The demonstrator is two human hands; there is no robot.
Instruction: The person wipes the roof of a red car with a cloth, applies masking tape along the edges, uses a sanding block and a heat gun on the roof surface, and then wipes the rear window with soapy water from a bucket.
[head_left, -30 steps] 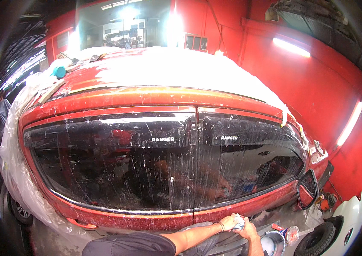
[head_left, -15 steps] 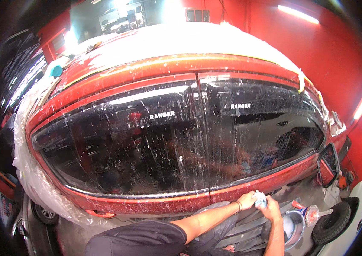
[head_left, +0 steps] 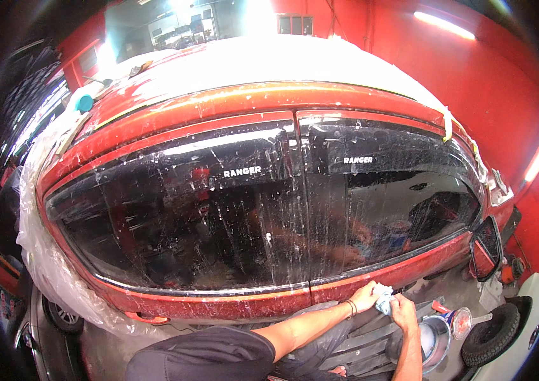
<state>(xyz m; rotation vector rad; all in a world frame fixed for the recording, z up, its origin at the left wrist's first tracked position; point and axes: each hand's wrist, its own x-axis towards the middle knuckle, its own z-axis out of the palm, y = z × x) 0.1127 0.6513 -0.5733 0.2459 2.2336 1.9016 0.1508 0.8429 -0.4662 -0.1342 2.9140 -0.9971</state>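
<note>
A crumpled white and pale-blue cloth [head_left: 384, 298] is bunched between my two hands. My left hand [head_left: 365, 297], with dark bands at the wrist, is closed on its left side. My right hand [head_left: 403, 311] grips the right side with bent fingers. Both hands are beside the lower door of a red vehicle [head_left: 219, 309], apart from the panel. Its dark side windows [head_left: 219, 235] carry white splashes and drips. Below my right hand stands a bucket [head_left: 439, 333] with whitish liquid, and a round can [head_left: 462, 319] with a handle-like piece sticking out is next to it.
Slatted dark boards [head_left: 365, 346] lie under my arms. A loose tyre [head_left: 492, 333] lies at the right, below the side mirror [head_left: 486, 247]. Clear plastic sheeting [head_left: 53, 279] hangs over the vehicle's left end. A teal round object [head_left: 83, 103] sits near the roof's left edge.
The cloth and my hands have shifted slightly left, and more of the cloth shows between my fingers. My view has moved a little.
</note>
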